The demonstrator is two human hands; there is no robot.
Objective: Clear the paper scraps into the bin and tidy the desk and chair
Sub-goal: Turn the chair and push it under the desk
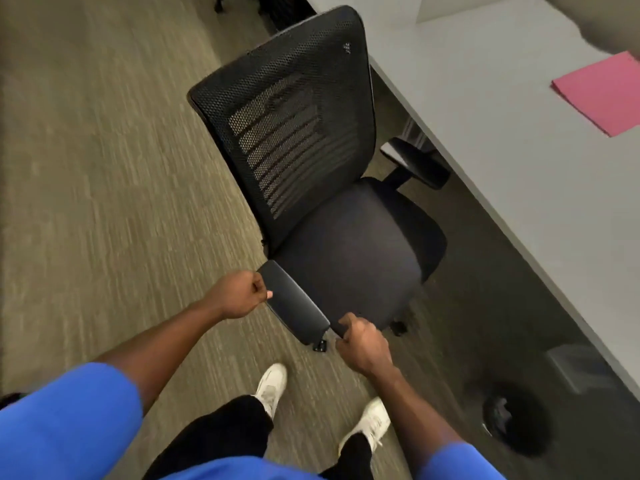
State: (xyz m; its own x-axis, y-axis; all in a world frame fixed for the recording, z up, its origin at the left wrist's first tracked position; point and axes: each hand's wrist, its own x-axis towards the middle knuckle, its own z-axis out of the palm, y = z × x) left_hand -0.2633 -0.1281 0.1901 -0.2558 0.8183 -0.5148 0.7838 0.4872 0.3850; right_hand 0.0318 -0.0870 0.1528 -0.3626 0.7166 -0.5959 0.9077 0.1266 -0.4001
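A black office chair (346, 244) with a mesh back stands on the carpet beside the grey desk (512, 140). Its near armrest (294, 306) points toward me. My left hand (239, 294) is closed at the back end of that armrest, fingers curled against it. My right hand (362, 342) grips the front end of the same armrest, just under the pad. A round black bin (516, 417) stands on the floor under the desk edge, with pale scraps showing inside it. The picture is blurred by motion.
A pink folder (599, 93) lies on the desk at the right. The chair's far armrest (415, 164) sits close to the desk edge. A grey box (575, 368) stands under the desk near the bin. My white shoes (273, 386) are on open carpet behind the chair.
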